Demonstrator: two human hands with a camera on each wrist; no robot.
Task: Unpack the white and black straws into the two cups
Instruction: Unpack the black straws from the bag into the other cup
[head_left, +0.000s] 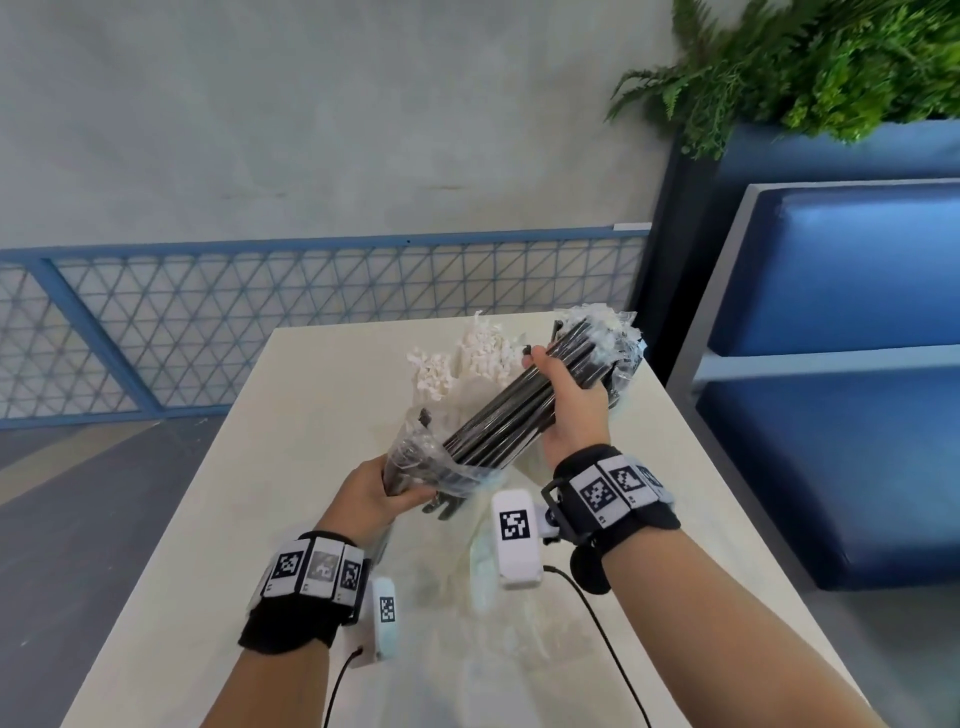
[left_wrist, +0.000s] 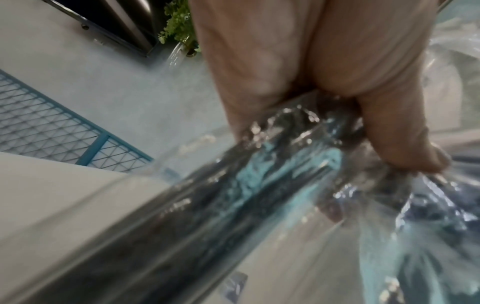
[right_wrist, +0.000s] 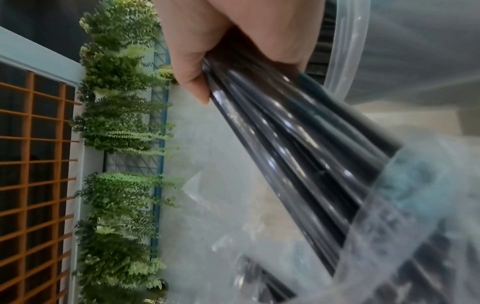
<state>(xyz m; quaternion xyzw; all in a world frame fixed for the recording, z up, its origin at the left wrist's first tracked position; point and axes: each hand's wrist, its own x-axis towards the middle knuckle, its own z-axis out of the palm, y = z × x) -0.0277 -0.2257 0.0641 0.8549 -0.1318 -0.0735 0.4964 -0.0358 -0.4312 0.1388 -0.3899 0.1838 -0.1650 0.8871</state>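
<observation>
A bundle of black straws (head_left: 511, 410) slants over the table, its lower end still inside a clear plastic wrapper (head_left: 441, 467). My left hand (head_left: 384, 491) grips the wrapper's lower end (left_wrist: 298, 164). My right hand (head_left: 569, 402) grips the bare black straws (right_wrist: 285, 144) near their upper end. White straws (head_left: 470, 358) stand in a clear cup at the table's far side, partly hidden behind the bundle. Another clear cup (head_left: 621, 345) with crumpled plastic at its rim shows behind my right hand.
The white table (head_left: 260, 493) runs away from me; crumpled clear plastic (head_left: 498, 613) lies on it near my wrists. A blue bench (head_left: 841, 415) stands to the right, with green plants (head_left: 810, 67) above. A blue mesh fence (head_left: 260, 322) backs the table.
</observation>
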